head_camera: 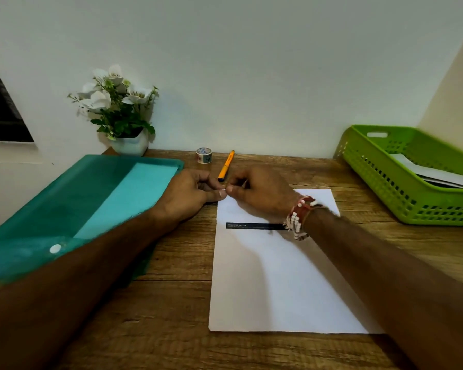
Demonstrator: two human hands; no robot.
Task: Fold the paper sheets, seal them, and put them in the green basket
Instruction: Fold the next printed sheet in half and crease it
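Lowest in the frame, two bare forearms reach up from the bottom corners across the wooden worktop (pixel 171 329). Between them, at lower centre, a white paper sheet (pixel 278 276) lies flat and unfolded, a dark printed band (pixel 254 225) across its upper part. It sits square to the person, probably so that a fold can be brought straight over.

Above the band the two hands meet at the sheet's upper left corner. The left hand (pixel 195 193) has its fingers curled and its thumb pressed forward. The right hand (pixel 262 194), with a beaded bracelet (pixel 300 217) on its wrist, is curled the same way. Both pinch the corner, where a sliver of white shows between the fingertips. The spot is too small to say whether tape is there too. The grip looks like the start of lifting the corner for the first fold, so this sheet appears to be at the outset of the task.

At middle left a teal folder (pixel 91 204) lies open on the worktop. Just above the hands an orange pen (pixel 226 166) and a tape roll (pixel 204 155) wait within reach, the tape presumably for sealing. At middle right the green basket (pixel 380 182) already holds white papers (pixel 439 174). A potted plant (pixel 118 108) stands against the wall at upper left.
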